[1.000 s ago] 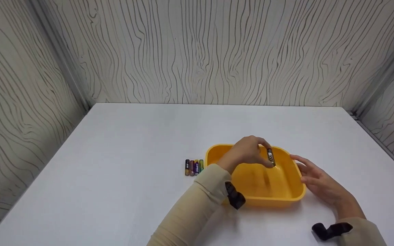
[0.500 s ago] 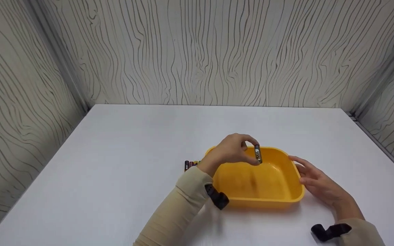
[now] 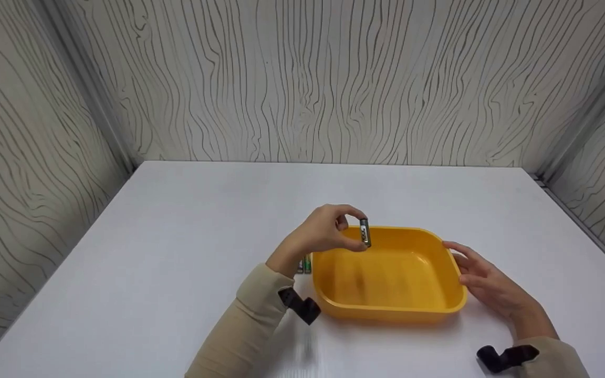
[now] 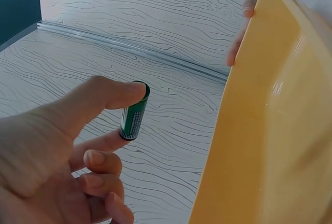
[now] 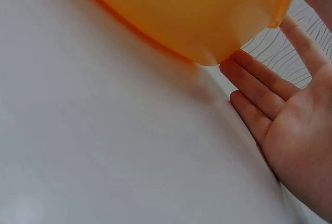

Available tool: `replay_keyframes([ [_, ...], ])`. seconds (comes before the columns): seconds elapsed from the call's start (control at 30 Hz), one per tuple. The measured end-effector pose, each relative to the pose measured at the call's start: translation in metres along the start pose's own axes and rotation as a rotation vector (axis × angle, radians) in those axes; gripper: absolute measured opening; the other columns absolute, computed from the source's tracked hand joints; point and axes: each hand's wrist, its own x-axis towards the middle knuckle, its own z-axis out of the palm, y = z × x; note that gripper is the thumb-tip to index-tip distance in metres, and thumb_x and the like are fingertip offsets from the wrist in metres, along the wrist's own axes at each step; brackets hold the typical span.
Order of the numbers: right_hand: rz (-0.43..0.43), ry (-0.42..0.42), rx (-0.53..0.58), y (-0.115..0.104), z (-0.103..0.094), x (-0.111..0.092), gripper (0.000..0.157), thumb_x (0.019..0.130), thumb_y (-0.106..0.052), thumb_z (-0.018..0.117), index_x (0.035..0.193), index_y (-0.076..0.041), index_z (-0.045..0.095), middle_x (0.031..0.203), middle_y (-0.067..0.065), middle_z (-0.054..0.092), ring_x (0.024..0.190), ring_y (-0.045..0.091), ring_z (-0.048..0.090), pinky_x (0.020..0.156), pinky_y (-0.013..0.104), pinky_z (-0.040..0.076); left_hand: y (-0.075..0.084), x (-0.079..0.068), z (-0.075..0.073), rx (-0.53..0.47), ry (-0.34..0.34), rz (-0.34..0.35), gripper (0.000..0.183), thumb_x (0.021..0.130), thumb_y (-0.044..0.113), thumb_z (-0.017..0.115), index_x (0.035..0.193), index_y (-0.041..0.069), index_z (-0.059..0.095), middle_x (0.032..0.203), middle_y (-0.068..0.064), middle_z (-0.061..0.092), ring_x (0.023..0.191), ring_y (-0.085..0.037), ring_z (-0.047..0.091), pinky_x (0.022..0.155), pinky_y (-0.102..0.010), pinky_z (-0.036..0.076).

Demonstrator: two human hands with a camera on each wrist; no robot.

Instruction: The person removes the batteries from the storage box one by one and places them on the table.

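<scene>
My left hand (image 3: pixel 322 229) pinches a small battery (image 3: pixel 365 232) between thumb and index finger, above the left back part of a yellow plastic basin (image 3: pixel 389 315). Seen from the left wrist, the battery (image 4: pixel 134 112) is green with a dark end and tilts slightly. At the basin's right end is my right hand (image 3: pixel 497 287), its fingers extended against the outer wall. In the right wrist view those fingers (image 5: pixel 257 92) lie fairly straight beside the basin's underside. Just left of the basin, two batteries (image 3: pixel 308 263) show partly; my left wrist covers the area beside them.
The basin stands on a white table (image 3: pixel 176 236), right of the middle. Wood-grain patterned panels (image 3: pixel 302 79) close off the back and both sides. Dark camera mounts (image 3: pixel 300 305) jut from both wrists.
My left hand has carried the battery leftward across the basin, from its right side to its left. More of the battery row is now covered. My right hand stays at the basin's right end.
</scene>
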Motion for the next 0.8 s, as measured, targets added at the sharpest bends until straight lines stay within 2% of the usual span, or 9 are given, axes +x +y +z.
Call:
replay_keyframes([
  [0.27,-0.018,-0.028,0.022,0.000,-0.001,0.001,0.060,0.098,0.001,0.041,0.149,-0.029,0.029,0.143,-0.015,0.048,0.123,0.002,0.053,0.105,0.017,0.043,-0.015,-0.013,-0.013,0.003,0.022,-0.030,0.049,0.076,0.019,0.082,0.122,0.013,0.065,0.078,-0.001,0.044,0.074,-0.012,0.040,0.066,-0.021,0.035],
  [0.43,-0.011,-0.037,0.021,-0.001,0.000,0.000,0.060,0.099,0.000,0.040,0.148,-0.031,0.029,0.142,-0.016,0.048,0.122,0.002,0.053,0.106,0.018,0.042,-0.022,-0.018,-0.015,-0.001,0.018,-0.029,0.049,0.075,0.019,0.082,0.121,0.013,0.065,0.076,0.000,0.043,0.072,-0.012,0.039,0.066,-0.022,0.035],
  [0.67,-0.029,-0.044,0.030,0.001,0.000,0.000,0.060,0.099,0.002,0.039,0.150,-0.027,0.027,0.144,-0.013,0.047,0.123,0.004,0.053,0.106,0.017,0.042,-0.039,-0.026,-0.016,-0.020,0.004,-0.049,0.048,0.077,0.019,0.081,0.121,0.012,0.065,0.074,0.003,0.041,0.070,-0.012,0.039,0.063,-0.022,0.034],
  [0.8,-0.026,-0.021,0.002,0.001,0.000,0.001,0.060,0.098,0.001,0.041,0.150,-0.024,0.026,0.145,-0.013,0.047,0.124,0.003,0.053,0.106,0.017,0.041,-0.049,-0.031,-0.019,-0.024,0.013,-0.057,0.048,0.077,0.019,0.081,0.121,0.011,0.064,0.075,0.002,0.040,0.070,-0.012,0.039,0.062,-0.022,0.034],
])
